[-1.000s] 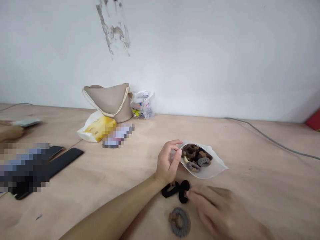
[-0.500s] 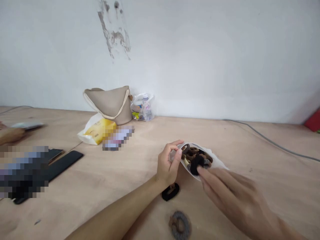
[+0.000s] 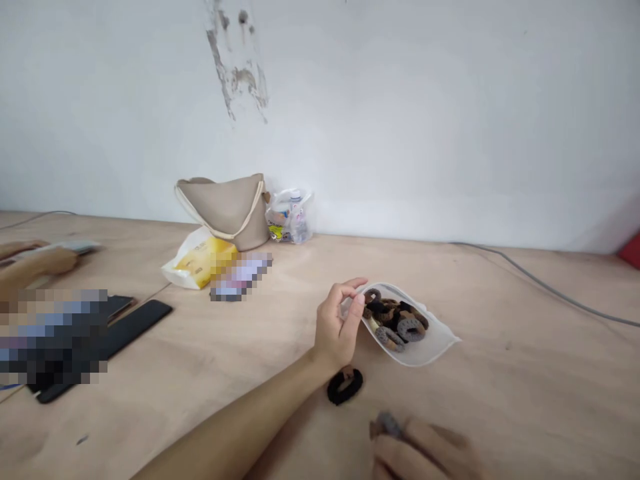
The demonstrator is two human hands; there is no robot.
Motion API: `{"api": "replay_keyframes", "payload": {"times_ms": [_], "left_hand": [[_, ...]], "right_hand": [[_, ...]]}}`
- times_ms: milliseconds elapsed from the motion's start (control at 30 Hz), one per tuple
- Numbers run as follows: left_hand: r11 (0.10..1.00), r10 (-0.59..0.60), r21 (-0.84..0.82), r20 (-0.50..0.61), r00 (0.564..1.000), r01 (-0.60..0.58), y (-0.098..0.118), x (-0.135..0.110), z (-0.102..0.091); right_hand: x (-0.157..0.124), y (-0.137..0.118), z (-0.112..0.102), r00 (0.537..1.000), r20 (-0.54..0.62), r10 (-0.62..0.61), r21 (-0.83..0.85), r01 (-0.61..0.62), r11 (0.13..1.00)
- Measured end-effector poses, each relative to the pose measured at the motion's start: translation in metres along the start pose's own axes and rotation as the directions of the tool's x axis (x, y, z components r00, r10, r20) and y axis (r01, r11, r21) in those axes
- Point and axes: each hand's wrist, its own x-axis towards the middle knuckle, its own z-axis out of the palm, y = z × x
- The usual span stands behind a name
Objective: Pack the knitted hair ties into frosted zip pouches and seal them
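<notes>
White and translucent, the pouch [image 3: 434,343] gapes right of the frame's centre, its left edge gripped by the left hand [image 3: 336,327]. Brown, grey and black rings [image 3: 393,317] are already clustered inside. Two remain outside: a black ring [image 3: 357,385] lying on the table [image 3: 530,400] just below that hand, and a blurred grey ring [image 3: 389,425] apparently pinched by the right hand [image 3: 415,455] at the bottom edge.

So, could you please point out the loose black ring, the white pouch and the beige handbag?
Loose black ring [image 3: 343,399]: head view, lower edge.
White pouch [image 3: 434,343]: head view, bare right part.
Beige handbag [image 3: 227,207]: head view, body's middle.
</notes>
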Motion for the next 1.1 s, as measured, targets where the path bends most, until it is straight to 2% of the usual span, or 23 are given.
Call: {"api": "replay_keyframes", "payload": {"times_ms": [100, 167, 267, 400, 467, 533, 633, 733, 800, 967, 1100], "left_hand": [[1.000, -0.009, -0.007, -0.008, 1.000, 0.009, 0.001, 0.000, 0.001], [1.000, -0.017, -0.007, -0.007, 1.000, 0.017, 0.002, 0.000, 0.002], [0.999, -0.034, -0.004, 0.015, 0.999, 0.035, 0.004, 0.004, 0.001], [0.997, -0.070, -0.024, 0.031, 0.997, 0.070, 0.007, 0.012, -0.001], [0.996, -0.085, -0.037, 0.037, 0.996, 0.087, 0.009, 0.015, -0.003], [0.992, -0.109, -0.052, 0.038, 0.993, 0.111, 0.010, 0.017, -0.004], [0.983, -0.159, -0.088, 0.030, 0.987, 0.161, 0.014, 0.019, -0.004], [0.977, -0.186, -0.105, 0.018, 0.982, 0.187, 0.019, 0.019, -0.004], [0.977, -0.190, -0.100, 0.001, 0.982, 0.190, 0.021, 0.019, -0.004], [0.967, -0.240, -0.102, -0.033, 0.970, 0.235, 0.029, 0.024, -0.006], [0.957, -0.285, -0.084, -0.073, 0.956, 0.279, 0.042, 0.035, -0.010]], "right_hand": [[0.012, 0.028, -0.023, 0.992, -0.115, 0.044, -0.117, -0.057, 0.991], [0.023, 0.033, -0.028, 0.993, -0.114, 0.025, -0.132, -0.041, 0.990], [0.038, 0.018, -0.013, 0.995, -0.025, -0.095, -0.031, 0.094, 0.995], [0.045, -0.008, 0.021, 0.998, 0.047, 0.033, -0.068, -0.030, 0.997], [0.045, -0.012, 0.024, 0.999, 0.047, 0.007, -0.077, -0.003, 0.997], [0.045, -0.008, 0.013, 0.997, 0.016, -0.080, -0.071, 0.081, 0.994], [0.048, 0.009, -0.015, 0.984, -0.073, -0.159, -0.096, 0.152, 0.984], [0.055, 0.039, -0.036, 0.983, -0.178, -0.047, -0.190, 0.012, 0.982], [0.054, 0.060, -0.044, 0.989, -0.140, 0.045, -0.230, -0.076, 0.970], [0.023, 0.100, -0.055, 0.994, 0.030, 0.109, -0.172, -0.102, 0.980], [0.005, 0.107, -0.068, 0.984, -0.020, 0.176, -0.026, -0.176, 0.984]]}}
